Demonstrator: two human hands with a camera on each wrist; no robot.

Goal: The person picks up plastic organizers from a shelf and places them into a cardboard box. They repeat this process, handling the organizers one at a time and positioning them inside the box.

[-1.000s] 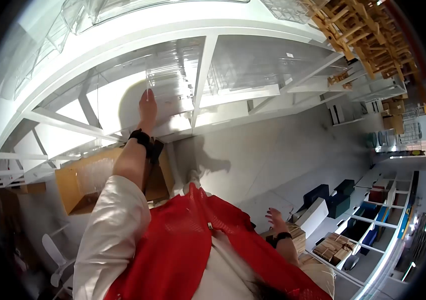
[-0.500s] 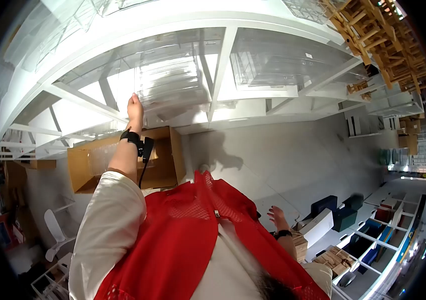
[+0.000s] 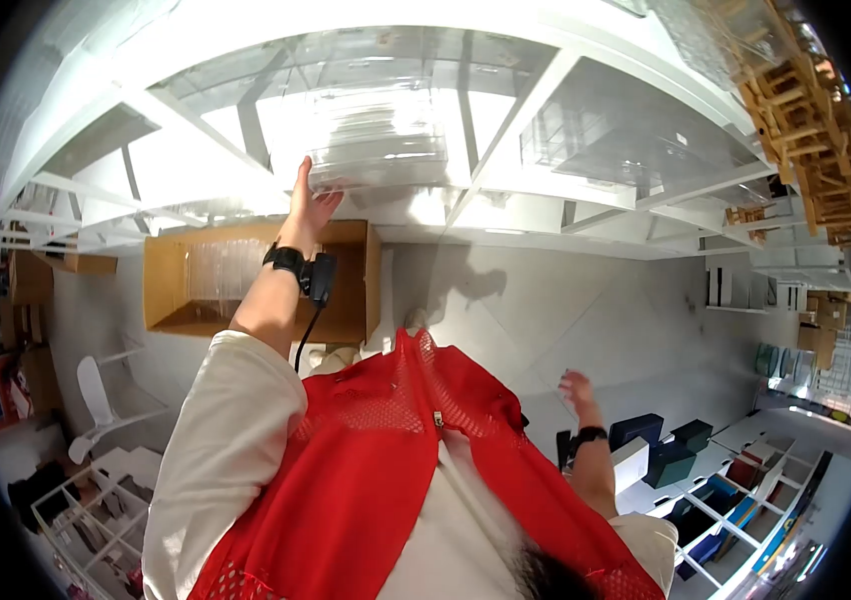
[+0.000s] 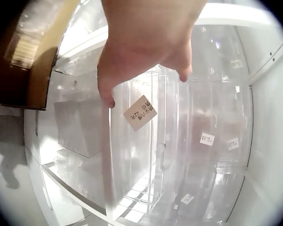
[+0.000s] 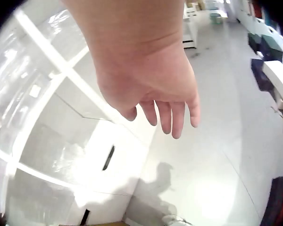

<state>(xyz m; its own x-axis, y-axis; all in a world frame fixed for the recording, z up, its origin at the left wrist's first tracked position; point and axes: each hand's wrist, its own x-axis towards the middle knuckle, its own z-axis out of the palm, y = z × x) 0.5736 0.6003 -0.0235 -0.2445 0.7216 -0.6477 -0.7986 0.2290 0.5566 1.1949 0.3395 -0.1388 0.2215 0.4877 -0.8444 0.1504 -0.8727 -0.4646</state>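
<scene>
My left hand reaches to the front of a white shelf compartment, at the near edge of a stack of clear plastic boxes. Its thumb and fingers are spread apart. In the left wrist view, the left hand is above a clear box bearing a price label; its middle fingers are hidden behind the palm. My right hand hangs out to the side, away from the shelf. The right wrist view shows this right hand with loose, extended fingers and nothing in them, over the grey floor.
A cardboard box with clear plastic pieces inside stands on the floor below the left arm. White shelf dividers frame the compartments. Wooden racks are at upper right, dark boxes and another shelf at lower right, a white chair at left.
The left hand has shifted along the shelf; its fingers, closer together earlier, are now spread at the boxes. The view has turned, and the right hand hangs in the air throughout.
</scene>
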